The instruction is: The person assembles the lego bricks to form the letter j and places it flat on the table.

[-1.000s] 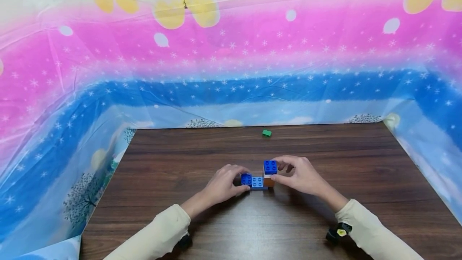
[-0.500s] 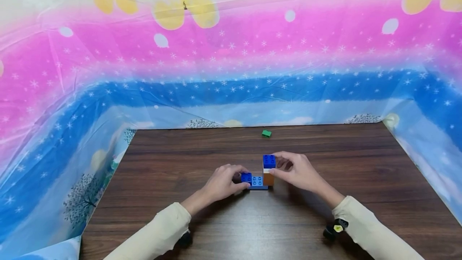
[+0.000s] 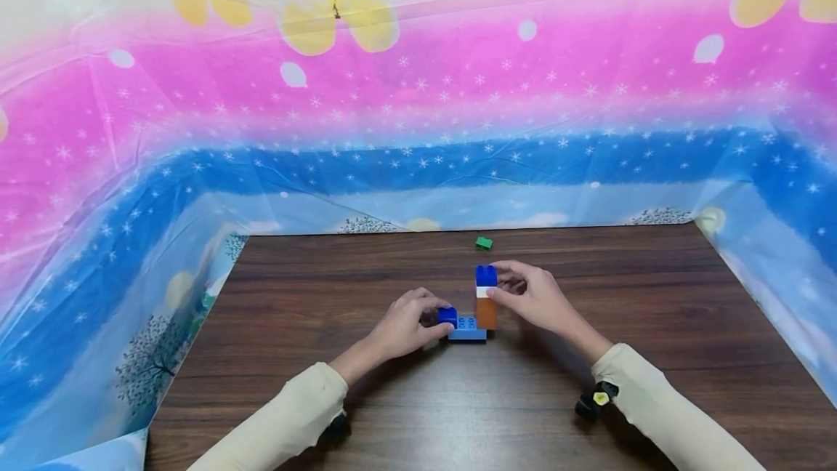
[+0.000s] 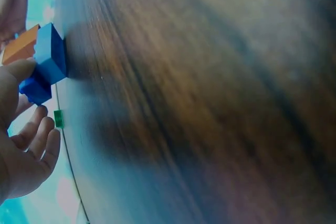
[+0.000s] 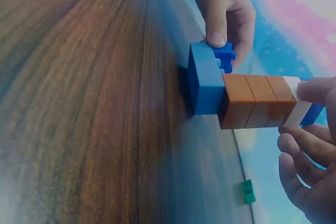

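In the head view my left hand [image 3: 407, 323] pinches a dark blue toy brick [image 3: 447, 315] at the left end of a long light blue brick [image 3: 468, 335]. At its right end rises a tower of orange bricks [image 5: 257, 100], topped by a white brick [image 3: 482, 292] and a second dark blue brick [image 3: 486, 276]. Thumb and fingers of my right hand [image 3: 538, 299] pinch the tower near the white brick. The right wrist view has the orange bricks stacked tightly, their base overhanging the light blue brick's end. The light blue brick is close over the table.
A small green brick [image 3: 484, 243] lies near the far edge of the wooden table [image 3: 327, 267]. Behind and beside the table hangs a printed cloth [image 3: 418, 158] in pink and blue. Black wrist cameras are strapped at both sleeves.
My right hand has moved up and slightly left with the tower's top. The joined bricks have tipped, so more of their front sides shows. The green brick has stayed put.
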### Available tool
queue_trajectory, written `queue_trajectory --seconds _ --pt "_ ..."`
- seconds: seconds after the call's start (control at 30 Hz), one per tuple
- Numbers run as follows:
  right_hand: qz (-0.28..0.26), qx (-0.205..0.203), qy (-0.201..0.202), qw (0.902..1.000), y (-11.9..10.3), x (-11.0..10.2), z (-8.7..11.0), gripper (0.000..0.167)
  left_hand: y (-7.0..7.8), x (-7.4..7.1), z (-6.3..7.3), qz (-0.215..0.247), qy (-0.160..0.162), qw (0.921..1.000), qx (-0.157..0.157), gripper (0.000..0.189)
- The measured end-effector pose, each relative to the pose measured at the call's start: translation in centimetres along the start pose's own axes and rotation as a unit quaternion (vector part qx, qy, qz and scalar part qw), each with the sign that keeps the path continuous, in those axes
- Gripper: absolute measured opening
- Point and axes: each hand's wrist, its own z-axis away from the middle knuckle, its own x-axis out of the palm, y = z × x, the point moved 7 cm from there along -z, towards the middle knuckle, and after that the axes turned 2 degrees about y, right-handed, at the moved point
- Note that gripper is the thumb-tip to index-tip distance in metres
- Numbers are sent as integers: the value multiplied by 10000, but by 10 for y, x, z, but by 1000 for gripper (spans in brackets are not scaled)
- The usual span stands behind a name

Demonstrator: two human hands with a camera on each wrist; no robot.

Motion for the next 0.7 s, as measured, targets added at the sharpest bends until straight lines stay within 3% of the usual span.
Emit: queue_trajectory --seconds 0.43,0.7 --pt "97 194 -4 9998 12 4 -11 57 -7 1 -5 58 -51 9998 -163 40" --pt "126 320 -8 9994 20 7 -16 60 -12 0 -7 259 -46 9988 -420 41"
